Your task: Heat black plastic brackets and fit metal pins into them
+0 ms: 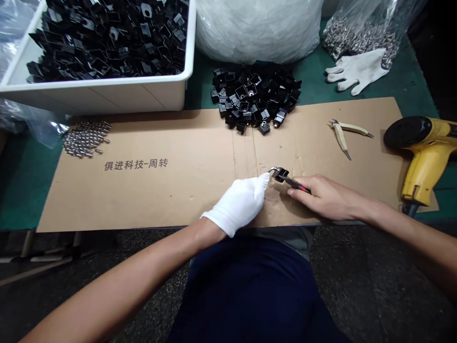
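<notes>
My left hand (244,197) wears a white glove and is closed on a bent, shiny metal piece (273,169). This piece meets a small black plastic part (280,175) above the cardboard. Bare, my right hand (323,195) is wrapped round a slim dark tool (298,184) with red on its handle. The tool's tip touches the black part; its jaws are too small to make out. Behind both hands, a heap of similar black parts (255,97) lies partly on the cardboard, some with metal fittings in them.
A cardboard sheet (189,190) covers the green table (414,90). Around it are a white bin (107,95) of black parts, small metal cylinders (85,139), pale-handled pliers (341,136), a yellow heat gun (426,162), a spare glove (357,71) and plastic bags (260,28).
</notes>
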Action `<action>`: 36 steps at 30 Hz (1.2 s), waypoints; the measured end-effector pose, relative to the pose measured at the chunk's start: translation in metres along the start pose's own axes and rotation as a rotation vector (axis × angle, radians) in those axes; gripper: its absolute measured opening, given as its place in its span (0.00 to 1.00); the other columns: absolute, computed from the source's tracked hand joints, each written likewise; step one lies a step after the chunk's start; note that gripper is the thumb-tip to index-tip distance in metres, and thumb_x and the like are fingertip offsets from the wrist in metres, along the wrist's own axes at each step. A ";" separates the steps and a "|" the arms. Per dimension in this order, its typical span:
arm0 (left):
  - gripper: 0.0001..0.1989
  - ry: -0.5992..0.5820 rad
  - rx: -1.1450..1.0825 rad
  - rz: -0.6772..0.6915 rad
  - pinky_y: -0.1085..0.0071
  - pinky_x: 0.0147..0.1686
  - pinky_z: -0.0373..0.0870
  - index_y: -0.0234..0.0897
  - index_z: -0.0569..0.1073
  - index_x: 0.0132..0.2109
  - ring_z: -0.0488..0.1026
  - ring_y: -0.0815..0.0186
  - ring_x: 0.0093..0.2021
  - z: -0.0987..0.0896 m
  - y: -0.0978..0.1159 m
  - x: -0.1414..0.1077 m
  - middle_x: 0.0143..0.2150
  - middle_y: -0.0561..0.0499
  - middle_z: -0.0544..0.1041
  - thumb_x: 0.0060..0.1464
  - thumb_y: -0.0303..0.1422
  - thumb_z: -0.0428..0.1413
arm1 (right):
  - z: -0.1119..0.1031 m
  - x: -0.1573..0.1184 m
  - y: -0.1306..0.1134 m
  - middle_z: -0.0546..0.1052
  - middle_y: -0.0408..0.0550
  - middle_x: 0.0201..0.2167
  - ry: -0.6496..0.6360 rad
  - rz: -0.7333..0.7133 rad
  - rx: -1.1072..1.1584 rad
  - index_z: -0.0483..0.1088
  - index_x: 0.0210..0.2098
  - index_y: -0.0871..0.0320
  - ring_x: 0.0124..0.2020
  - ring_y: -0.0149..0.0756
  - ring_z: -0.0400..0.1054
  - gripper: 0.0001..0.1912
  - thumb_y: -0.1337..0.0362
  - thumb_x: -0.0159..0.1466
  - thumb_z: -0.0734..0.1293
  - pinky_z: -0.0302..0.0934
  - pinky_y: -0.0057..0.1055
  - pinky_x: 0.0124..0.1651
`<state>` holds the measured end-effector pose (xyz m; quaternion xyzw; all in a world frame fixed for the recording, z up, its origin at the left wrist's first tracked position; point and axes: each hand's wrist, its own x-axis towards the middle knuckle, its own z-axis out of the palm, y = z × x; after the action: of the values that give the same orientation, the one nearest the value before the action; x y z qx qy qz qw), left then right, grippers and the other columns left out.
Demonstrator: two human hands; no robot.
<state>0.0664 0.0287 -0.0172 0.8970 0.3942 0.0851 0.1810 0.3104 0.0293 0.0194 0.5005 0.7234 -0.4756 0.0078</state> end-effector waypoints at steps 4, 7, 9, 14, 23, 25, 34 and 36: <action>0.24 -0.190 0.270 -0.051 0.63 0.30 0.73 0.33 0.65 0.68 0.81 0.53 0.34 -0.015 0.003 0.001 0.44 0.40 0.81 0.68 0.26 0.41 | -0.006 0.003 -0.004 0.70 0.42 0.24 -0.041 0.007 -0.085 0.61 0.29 0.55 0.25 0.33 0.58 0.18 0.53 0.72 0.59 0.49 0.34 0.29; 0.22 -0.194 0.331 -0.122 0.67 0.27 0.67 0.39 0.70 0.65 0.80 0.57 0.31 -0.020 0.001 0.005 0.42 0.42 0.80 0.71 0.32 0.40 | -0.008 0.005 -0.008 0.71 0.43 0.23 -0.056 0.043 -0.183 0.62 0.29 0.55 0.23 0.33 0.60 0.19 0.52 0.72 0.57 0.49 0.33 0.27; 0.22 -0.193 0.337 -0.159 0.69 0.26 0.64 0.42 0.73 0.62 0.79 0.59 0.29 -0.020 -0.004 0.008 0.39 0.44 0.80 0.73 0.37 0.38 | -0.007 0.006 -0.011 0.72 0.44 0.23 -0.060 0.055 -0.253 0.63 0.29 0.55 0.23 0.33 0.61 0.17 0.55 0.72 0.57 0.50 0.33 0.27; 0.26 -0.264 0.322 -0.106 0.67 0.28 0.64 0.34 0.76 0.55 0.78 0.56 0.28 -0.023 -0.024 0.016 0.32 0.42 0.79 0.72 0.46 0.41 | -0.004 0.009 -0.011 0.72 0.46 0.23 -0.100 0.034 -0.366 0.66 0.33 0.56 0.21 0.34 0.61 0.12 0.58 0.69 0.58 0.50 0.33 0.26; 0.30 -0.344 0.296 0.005 0.65 0.35 0.67 0.28 0.78 0.49 0.79 0.54 0.32 -0.030 -0.037 0.020 0.32 0.38 0.81 0.71 0.50 0.42 | 0.004 0.008 -0.013 0.69 0.48 0.21 -0.116 0.025 -0.526 0.65 0.32 0.56 0.19 0.34 0.56 0.11 0.59 0.68 0.57 0.49 0.33 0.25; 0.30 -0.355 0.312 0.032 0.64 0.36 0.67 0.28 0.78 0.49 0.80 0.53 0.33 -0.029 -0.037 0.021 0.32 0.37 0.81 0.71 0.49 0.41 | 0.004 0.008 -0.015 0.68 0.47 0.21 -0.126 0.033 -0.548 0.65 0.32 0.56 0.19 0.33 0.55 0.11 0.59 0.68 0.57 0.48 0.33 0.25; 0.31 -0.342 0.248 0.004 0.64 0.40 0.66 0.31 0.80 0.48 0.80 0.52 0.39 -0.030 -0.037 0.024 0.34 0.39 0.81 0.70 0.52 0.42 | 0.004 0.011 -0.010 0.68 0.48 0.21 -0.161 0.087 -0.588 0.67 0.33 0.56 0.19 0.36 0.58 0.13 0.57 0.69 0.58 0.49 0.35 0.25; 0.31 -0.327 0.216 0.000 0.65 0.39 0.66 0.31 0.79 0.49 0.80 0.54 0.39 -0.032 -0.036 0.023 0.35 0.40 0.81 0.70 0.52 0.42 | 0.004 0.008 -0.008 0.69 0.47 0.22 -0.143 0.092 -0.553 0.67 0.33 0.56 0.20 0.36 0.59 0.13 0.56 0.69 0.59 0.49 0.35 0.26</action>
<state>0.0478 0.0765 -0.0020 0.9131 0.3664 -0.1044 0.1453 0.2986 0.0324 0.0189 0.4768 0.7999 -0.2933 0.2164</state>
